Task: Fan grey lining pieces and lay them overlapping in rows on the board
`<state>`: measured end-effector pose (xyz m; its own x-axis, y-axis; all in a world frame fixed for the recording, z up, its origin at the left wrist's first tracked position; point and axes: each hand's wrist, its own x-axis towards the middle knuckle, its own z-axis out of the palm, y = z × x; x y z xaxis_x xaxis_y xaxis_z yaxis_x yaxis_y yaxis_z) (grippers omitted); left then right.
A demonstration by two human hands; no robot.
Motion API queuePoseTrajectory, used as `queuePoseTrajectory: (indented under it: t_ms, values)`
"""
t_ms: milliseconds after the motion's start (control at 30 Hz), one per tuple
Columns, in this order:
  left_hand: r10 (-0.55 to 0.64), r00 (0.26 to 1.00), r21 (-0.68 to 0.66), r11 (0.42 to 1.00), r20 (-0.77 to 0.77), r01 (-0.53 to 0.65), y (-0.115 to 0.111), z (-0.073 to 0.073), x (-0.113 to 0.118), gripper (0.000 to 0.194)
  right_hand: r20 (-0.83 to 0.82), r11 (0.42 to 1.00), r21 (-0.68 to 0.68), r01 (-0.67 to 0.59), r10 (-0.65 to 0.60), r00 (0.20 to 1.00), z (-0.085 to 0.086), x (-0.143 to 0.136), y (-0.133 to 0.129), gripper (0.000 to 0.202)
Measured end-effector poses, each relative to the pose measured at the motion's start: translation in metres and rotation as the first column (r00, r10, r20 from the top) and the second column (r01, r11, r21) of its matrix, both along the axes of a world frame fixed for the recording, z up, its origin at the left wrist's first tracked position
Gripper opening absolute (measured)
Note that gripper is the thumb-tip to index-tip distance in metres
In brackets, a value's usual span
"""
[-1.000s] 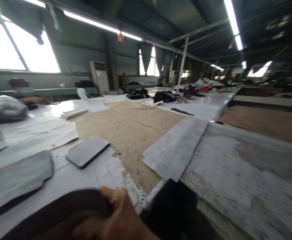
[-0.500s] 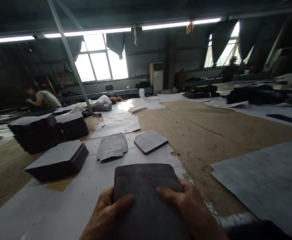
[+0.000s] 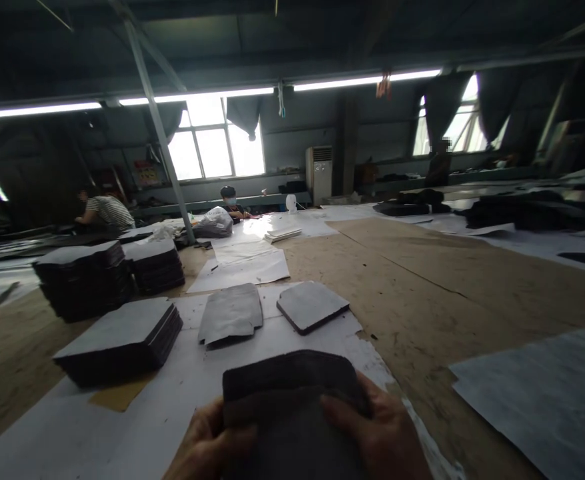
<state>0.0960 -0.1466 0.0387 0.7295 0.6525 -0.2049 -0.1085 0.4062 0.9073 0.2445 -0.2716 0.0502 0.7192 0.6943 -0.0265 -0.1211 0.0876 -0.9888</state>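
Between my two hands is a stack of dark fabric pieces (image 3: 292,407), held up at the near side of the table. My left hand (image 3: 212,437) is closed on its left edge, thumb across the top face. On the opposite edge my right hand (image 3: 377,423) grips it the same way. The stack's lower end runs out of view. Just beyond it, a thin notched grey stack (image 3: 232,312) and a second grey-topped stack with cut corners (image 3: 313,305) lie on white paper (image 3: 137,427).
To the left stand a thick grey-topped stack (image 3: 122,333) and taller dark piles (image 3: 82,280). A grey sheet (image 3: 547,400) lies at right on brown board (image 3: 412,293). Co-workers are at the far side, one in a striped shirt (image 3: 109,212). A metal post (image 3: 159,127) rises at left.
The view has tilted up slightly, so the table things sit lower in the picture. The held stack's far edge is more bowed and its top looks darker. Both hands keep their grip.
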Motion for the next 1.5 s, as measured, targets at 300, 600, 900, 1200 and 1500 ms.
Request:
queuePoseTrajectory:
  t_ms: [300, 600, 900, 1200, 1500]
  values:
    - [0.069, 0.997, 0.071, 0.995, -0.017, -0.068, 0.009, 0.004, 0.017, 0.030, 0.592, 0.964, 0.022, 0.263, -0.225, 0.774, -0.004, -0.008, 0.004, 0.021]
    - [0.114, 0.992, 0.150, 0.981, 0.051, -0.120, 0.010, -0.002, 0.014, 0.032, -0.376, 0.991, 0.022, -0.129, 0.128, 0.918, -0.008, 0.017, 0.011, 0.035]
    - [-0.041, 0.998, -0.035, 0.999, -0.046, 0.039, 0.001, -0.011, 0.021, 0.027, 0.083, 0.995, -0.047, 0.089, -0.085, 0.993, -0.009, 0.012, 0.011, 0.027]
    - [0.157, 0.986, 0.384, 0.915, -0.047, -0.128, 0.002, -0.021, 0.014, 0.018, -0.153, 0.991, -0.078, -0.108, 0.095, 0.984, -0.014, 0.012, 0.008, 0.036]
    - [0.093, 0.994, -0.006, 0.996, -0.052, -0.094, 0.003, -0.014, 0.019, 0.025, 0.182, 0.996, -0.086, -0.004, 0.019, 0.983, -0.015, 0.007, 0.006, 0.025]
